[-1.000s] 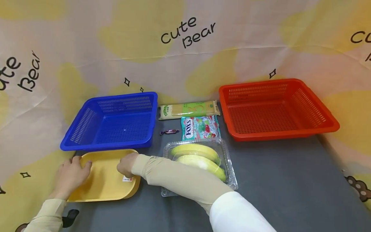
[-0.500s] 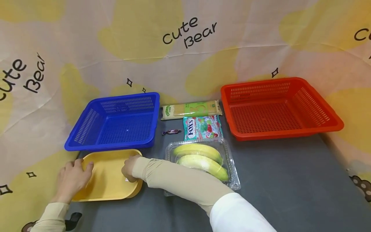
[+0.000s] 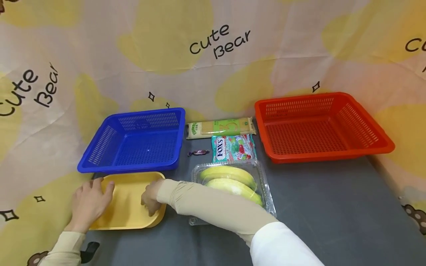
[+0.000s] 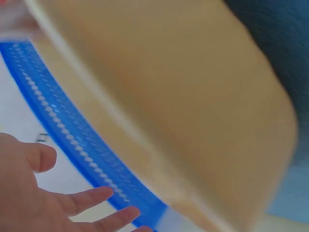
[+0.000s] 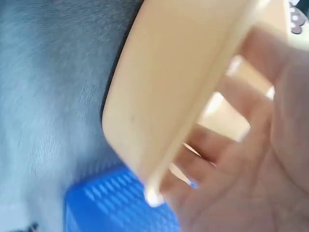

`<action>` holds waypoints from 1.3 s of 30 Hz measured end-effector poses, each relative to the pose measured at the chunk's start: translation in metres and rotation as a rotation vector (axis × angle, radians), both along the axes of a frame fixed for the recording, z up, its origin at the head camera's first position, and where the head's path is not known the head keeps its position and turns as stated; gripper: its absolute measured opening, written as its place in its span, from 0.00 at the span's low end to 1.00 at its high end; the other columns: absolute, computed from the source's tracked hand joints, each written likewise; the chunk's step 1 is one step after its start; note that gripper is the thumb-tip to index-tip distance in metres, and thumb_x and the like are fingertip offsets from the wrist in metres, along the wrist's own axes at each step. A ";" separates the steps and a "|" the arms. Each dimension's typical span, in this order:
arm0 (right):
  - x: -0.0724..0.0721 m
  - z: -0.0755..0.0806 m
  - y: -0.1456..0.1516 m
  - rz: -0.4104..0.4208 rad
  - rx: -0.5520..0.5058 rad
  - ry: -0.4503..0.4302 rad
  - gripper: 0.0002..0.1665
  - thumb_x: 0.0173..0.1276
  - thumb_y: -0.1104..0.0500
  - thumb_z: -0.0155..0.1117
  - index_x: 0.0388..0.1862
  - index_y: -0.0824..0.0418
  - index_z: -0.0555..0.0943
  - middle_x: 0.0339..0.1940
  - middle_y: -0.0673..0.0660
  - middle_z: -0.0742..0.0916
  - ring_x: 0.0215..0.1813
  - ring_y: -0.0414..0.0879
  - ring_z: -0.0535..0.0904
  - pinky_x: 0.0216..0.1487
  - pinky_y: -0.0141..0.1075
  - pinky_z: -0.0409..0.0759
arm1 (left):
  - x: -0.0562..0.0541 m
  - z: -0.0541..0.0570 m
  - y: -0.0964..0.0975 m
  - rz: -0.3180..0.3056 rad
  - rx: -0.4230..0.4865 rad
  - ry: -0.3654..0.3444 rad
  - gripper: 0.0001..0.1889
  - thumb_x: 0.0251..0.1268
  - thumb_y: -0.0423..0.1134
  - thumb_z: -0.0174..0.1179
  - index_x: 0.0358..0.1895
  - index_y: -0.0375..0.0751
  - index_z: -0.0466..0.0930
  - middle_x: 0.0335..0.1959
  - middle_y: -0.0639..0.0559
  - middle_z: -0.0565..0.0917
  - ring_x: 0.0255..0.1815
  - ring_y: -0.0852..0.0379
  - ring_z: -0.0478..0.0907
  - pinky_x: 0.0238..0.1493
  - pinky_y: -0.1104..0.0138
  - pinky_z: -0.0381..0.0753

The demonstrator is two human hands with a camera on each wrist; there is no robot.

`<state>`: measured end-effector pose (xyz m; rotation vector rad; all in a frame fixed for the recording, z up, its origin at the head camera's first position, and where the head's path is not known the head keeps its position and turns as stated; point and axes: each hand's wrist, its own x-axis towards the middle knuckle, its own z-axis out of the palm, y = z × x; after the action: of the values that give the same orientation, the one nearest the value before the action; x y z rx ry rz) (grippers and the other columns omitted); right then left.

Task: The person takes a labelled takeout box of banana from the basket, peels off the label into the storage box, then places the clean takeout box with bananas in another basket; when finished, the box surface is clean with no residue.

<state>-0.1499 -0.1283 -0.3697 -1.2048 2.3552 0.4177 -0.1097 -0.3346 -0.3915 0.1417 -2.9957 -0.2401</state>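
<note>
A shallow yellow tray with rounded corners lies at the front left of the grey table. My left hand is at its left side, fingers spread; in the left wrist view the left hand's fingers are extended and look apart from the tray wall. My right hand reaches down inside the tray's right end. In the right wrist view, the right hand's separated fingers pass behind the tray's rim, and their tips are hidden. Whether they touch the tray's inside cannot be told.
A blue basket stands behind the tray; a red basket is at back right. Between them lie a noodle packet, a teal FOX'S candy bag and a wrapped candy. My right sleeve crosses a clear box of bananas.
My right hand's fingers have dipped further into the tray, and the small white label seen there earlier is now hidden. My left hand stays by the left side. The head view has shifted slightly.
</note>
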 end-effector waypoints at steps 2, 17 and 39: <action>-0.004 0.005 0.010 0.022 -0.059 0.003 0.30 0.71 0.36 0.52 0.71 0.27 0.64 0.70 0.34 0.72 0.73 0.34 0.63 0.73 0.33 0.62 | 0.001 0.002 0.012 -0.036 0.020 0.057 0.30 0.76 0.50 0.44 0.56 0.18 0.71 0.52 0.15 0.71 0.50 0.19 0.66 0.51 0.35 0.63; 0.007 0.051 0.187 0.010 -0.645 0.178 0.26 0.72 0.49 0.60 0.67 0.52 0.75 0.60 0.53 0.82 0.63 0.48 0.77 0.66 0.42 0.74 | 0.009 0.040 0.142 -0.300 0.175 0.249 0.18 0.68 0.40 0.57 0.54 0.31 0.78 0.48 0.37 0.80 0.49 0.40 0.77 0.43 0.44 0.78; 0.073 -0.039 0.341 -0.868 -0.888 0.006 0.32 0.70 0.46 0.62 0.68 0.60 0.72 0.44 0.52 0.86 0.39 0.39 0.81 0.38 0.34 0.80 | 0.029 0.000 0.205 -0.258 0.564 -0.324 0.29 0.71 0.51 0.56 0.68 0.38 0.67 0.60 0.42 0.76 0.49 0.53 0.79 0.41 0.63 0.79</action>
<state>-0.0766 0.2124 -0.4087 -0.3114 2.8325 -0.9812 -0.0808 -0.1292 -0.3912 -0.1709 -3.1567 -1.1923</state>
